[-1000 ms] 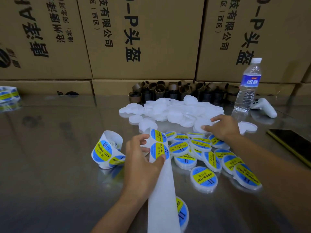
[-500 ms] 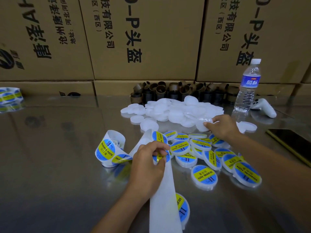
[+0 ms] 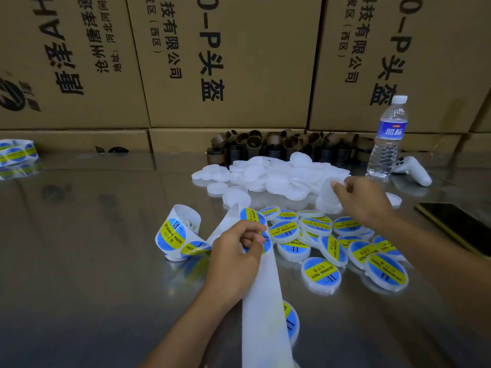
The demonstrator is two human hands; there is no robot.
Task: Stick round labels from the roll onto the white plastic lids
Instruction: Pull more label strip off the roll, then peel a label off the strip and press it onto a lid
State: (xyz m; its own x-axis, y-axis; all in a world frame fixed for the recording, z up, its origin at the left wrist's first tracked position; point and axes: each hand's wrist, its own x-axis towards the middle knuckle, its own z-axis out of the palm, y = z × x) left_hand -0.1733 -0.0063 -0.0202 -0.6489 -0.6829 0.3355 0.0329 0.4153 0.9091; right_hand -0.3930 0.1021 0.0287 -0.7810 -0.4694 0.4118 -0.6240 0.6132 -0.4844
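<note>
Left grip pinches the matte white label strip, long axis toward the bench near edge; right grip pinches a round translucent lid.

Hands: two, left hand and right hand. Label rolls: two, near roll and far-left roll. Labelled lids: about thirteen, overlapping, count unsure. Plain white lids: one heap, too many to count, plus one single lid in the right hand. Cardboard cores: uncounted pile. Water bottle: one. Phone: one. White controller: one.
</note>
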